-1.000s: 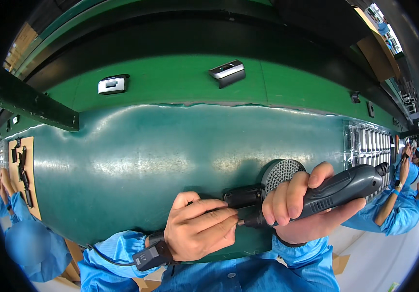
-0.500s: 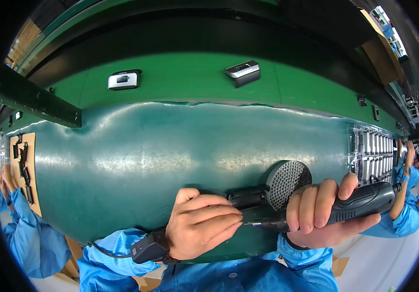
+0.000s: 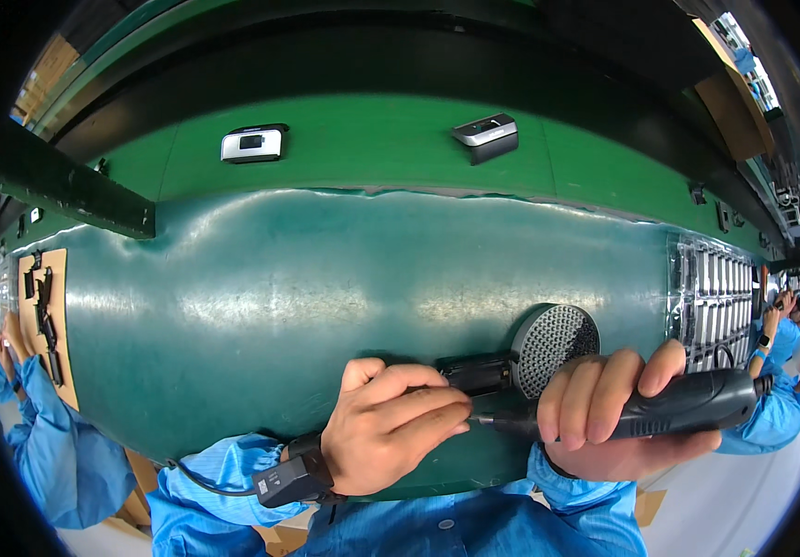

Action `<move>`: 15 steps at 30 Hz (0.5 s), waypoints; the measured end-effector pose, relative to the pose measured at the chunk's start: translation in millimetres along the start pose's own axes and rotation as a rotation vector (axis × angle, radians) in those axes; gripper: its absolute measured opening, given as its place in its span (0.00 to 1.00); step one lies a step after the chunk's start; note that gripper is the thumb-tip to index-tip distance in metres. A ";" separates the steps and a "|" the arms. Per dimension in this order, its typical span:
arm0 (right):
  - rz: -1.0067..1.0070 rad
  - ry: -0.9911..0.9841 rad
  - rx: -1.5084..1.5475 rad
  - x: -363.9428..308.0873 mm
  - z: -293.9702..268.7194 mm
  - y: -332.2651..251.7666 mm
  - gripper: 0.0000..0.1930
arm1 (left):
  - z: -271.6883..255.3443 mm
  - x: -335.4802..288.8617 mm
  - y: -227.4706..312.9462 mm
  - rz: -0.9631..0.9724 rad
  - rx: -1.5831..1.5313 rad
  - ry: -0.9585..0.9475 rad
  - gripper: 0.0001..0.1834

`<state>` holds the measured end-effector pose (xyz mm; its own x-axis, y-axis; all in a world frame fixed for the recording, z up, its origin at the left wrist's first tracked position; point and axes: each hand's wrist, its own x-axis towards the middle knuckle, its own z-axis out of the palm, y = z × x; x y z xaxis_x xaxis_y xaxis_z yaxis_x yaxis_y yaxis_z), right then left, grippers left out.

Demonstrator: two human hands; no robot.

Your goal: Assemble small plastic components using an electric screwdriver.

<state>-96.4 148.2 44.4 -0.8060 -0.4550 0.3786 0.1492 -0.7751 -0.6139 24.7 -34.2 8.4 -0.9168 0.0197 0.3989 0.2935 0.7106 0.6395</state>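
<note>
My right hand (image 3: 609, 408) is wrapped round a black electric screwdriver (image 3: 697, 404), which lies nearly level with its bit toward the left. My left hand (image 3: 395, 422) is closed, thumb and fingers pinched together at the tip of the bit. What these fingers hold, if anything, is hidden. Just beyond the fingertips lies a black elongated housing (image 3: 481, 375), partly covered by my left hand. Touching or close to its right end stands a round grey tray (image 3: 548, 343) with a grid of small holes, its right part filled with small dark pieces.
A green belt (image 3: 353, 144) runs behind the bench (image 3: 307, 269), carrying two silver-and-black devices (image 3: 253, 144). A clear tray of white parts (image 3: 720, 297) stands at right, cardboard with black parts (image 3: 44, 316) at left. A green post (image 3: 75, 195) juts in. Co-workers in blue sit on both sides.
The devices on the belt have shifted to the right. The screwdriver's bit has come closer to my left fingertips, which have moved slightly right and up.
</note>
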 end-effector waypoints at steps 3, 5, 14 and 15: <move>-0.026 -0.102 -0.095 -2.4 2.4 4.8 0.36 | -6.1 2.9 5.9 -0.107 0.023 -0.003 0.27; -0.059 -0.099 -0.120 -5.0 2.9 12.9 0.36 | -4.1 3.8 1.9 -0.225 0.030 -0.011 0.39; -0.176 -0.143 -0.286 -2.2 9.6 38.6 0.37 | -1.0 3.8 -6.8 -0.218 0.056 -0.029 0.30; -0.184 -0.158 -0.299 -1.1 8.8 40.1 0.37 | -0.1 4.5 -7.6 -0.227 0.058 -0.026 0.29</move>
<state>-84.5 113.7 25.4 -0.7017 -0.4005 0.5892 -0.1819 -0.6989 -0.6917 18.4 -39.6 5.4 -0.9644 -0.1278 0.2317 0.0635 0.7381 0.6717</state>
